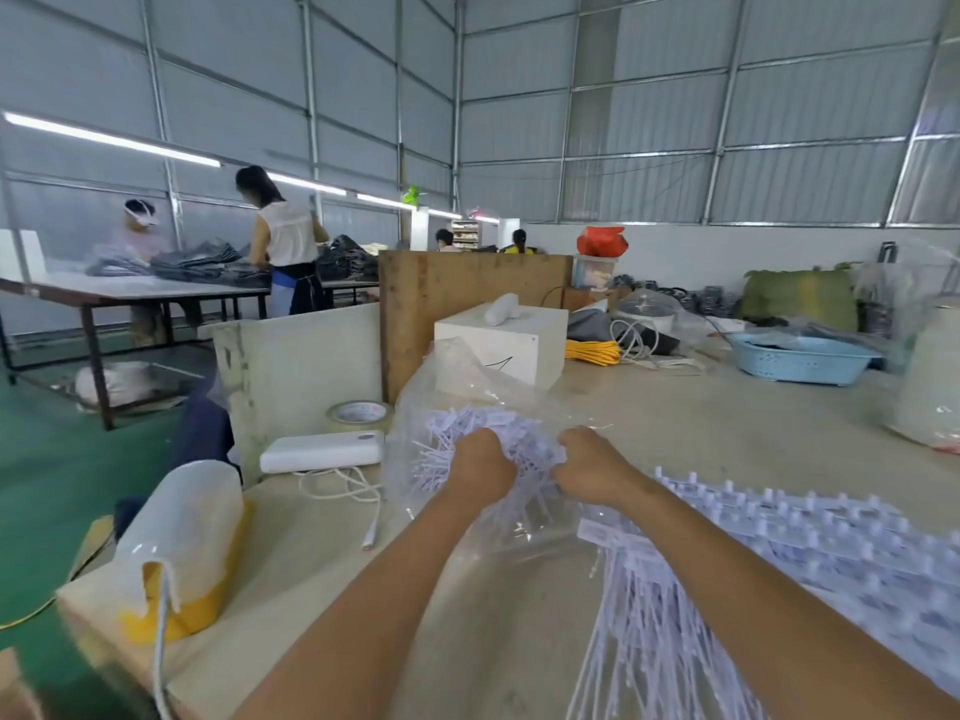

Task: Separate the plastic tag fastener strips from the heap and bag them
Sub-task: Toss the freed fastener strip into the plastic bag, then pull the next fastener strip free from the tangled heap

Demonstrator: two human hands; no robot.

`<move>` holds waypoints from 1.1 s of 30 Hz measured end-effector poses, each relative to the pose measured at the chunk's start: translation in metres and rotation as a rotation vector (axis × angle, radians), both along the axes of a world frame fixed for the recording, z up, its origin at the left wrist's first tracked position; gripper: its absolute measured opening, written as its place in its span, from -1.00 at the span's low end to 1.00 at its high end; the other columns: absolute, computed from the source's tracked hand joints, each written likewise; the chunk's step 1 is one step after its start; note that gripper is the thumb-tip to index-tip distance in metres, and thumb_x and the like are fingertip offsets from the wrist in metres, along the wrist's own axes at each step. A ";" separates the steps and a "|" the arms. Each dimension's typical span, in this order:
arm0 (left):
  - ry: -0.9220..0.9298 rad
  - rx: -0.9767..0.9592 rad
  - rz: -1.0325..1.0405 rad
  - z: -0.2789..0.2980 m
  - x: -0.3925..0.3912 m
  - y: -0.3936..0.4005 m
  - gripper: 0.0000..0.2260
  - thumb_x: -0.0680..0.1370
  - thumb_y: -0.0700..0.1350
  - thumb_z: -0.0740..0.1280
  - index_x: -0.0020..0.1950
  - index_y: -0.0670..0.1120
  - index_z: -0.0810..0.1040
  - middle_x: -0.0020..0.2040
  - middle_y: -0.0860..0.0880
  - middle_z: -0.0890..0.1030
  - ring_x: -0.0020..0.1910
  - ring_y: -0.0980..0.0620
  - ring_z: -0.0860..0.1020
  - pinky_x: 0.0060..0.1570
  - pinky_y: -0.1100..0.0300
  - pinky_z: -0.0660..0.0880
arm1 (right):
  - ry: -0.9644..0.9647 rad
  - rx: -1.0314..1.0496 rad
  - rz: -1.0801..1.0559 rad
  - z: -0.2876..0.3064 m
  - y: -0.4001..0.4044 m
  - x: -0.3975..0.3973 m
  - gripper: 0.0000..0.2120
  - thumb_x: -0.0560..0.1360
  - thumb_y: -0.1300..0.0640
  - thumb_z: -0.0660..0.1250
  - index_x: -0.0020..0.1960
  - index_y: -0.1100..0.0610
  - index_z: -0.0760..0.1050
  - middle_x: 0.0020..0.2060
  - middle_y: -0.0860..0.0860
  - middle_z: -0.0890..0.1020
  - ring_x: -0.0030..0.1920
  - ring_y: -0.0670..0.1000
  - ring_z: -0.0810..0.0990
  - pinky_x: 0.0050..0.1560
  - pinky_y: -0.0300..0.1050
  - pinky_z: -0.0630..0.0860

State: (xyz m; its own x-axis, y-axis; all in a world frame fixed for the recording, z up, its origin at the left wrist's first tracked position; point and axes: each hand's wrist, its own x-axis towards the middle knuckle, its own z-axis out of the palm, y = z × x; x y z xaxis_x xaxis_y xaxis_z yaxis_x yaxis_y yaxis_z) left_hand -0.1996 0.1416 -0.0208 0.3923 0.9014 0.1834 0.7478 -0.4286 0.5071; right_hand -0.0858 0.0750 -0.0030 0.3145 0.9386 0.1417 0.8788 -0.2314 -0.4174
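White fastener strips (457,433) gripped by both hands (535,465); writing unreadable.

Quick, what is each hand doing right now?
Left hand: curled round a bunch of tag fastener strips inside the clear bag.
Right hand: gripping the same bunch.

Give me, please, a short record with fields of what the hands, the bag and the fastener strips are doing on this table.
left hand: grips a bunch of fastener strips inside the bag
right hand: grips the same bunch from the other side
bag: clear plastic bag, open toward the person, lying on the table
heap: more strips spread on the table under the right forearm
nearby: tape roll, white power bank, blue basket
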 end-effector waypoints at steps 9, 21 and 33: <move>0.521 0.126 0.128 -0.028 0.024 0.011 -0.65 0.57 -0.12 0.19 0.36 -0.11 0.38 0.40 -0.20 0.28 0.39 -0.20 0.23 0.29 -0.06 0.25 | 0.052 0.079 -0.023 -0.012 0.000 0.009 -0.22 0.49 0.26 0.33 0.54 0.15 -0.07 0.52 0.13 -0.03 0.43 0.18 0.23 0.25 -0.10 0.32; 0.110 0.526 -0.342 0.031 0.043 -0.095 -0.74 0.57 -0.08 0.22 0.21 -0.09 0.55 0.14 -0.14 0.50 0.15 -0.14 0.43 0.12 0.04 0.41 | 0.222 0.307 0.030 0.027 -0.118 0.058 -0.80 0.49 0.25 0.36 0.11 0.22 0.60 -0.03 0.07 0.65 -0.04 -0.03 0.62 -0.04 -0.31 0.52; 0.258 0.217 -0.811 0.020 0.102 -0.157 -0.69 0.42 0.12 0.44 0.02 -0.05 0.58 -0.03 0.01 0.58 0.02 0.01 0.52 0.02 0.12 0.47 | 0.249 0.339 -0.170 -0.016 -0.243 0.123 -0.87 0.51 0.27 0.35 0.04 0.24 0.62 -0.16 0.02 0.67 -0.24 -0.22 0.58 -0.20 -0.46 0.45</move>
State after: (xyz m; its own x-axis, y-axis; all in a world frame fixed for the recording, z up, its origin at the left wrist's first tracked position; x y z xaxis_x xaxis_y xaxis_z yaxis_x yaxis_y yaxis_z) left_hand -0.0975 -0.0153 -0.0006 0.9497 0.2825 0.1354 0.2511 -0.9449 0.2102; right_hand 0.0377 -0.1680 -0.0186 0.5235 0.7845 0.3326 0.7034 -0.1775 -0.6883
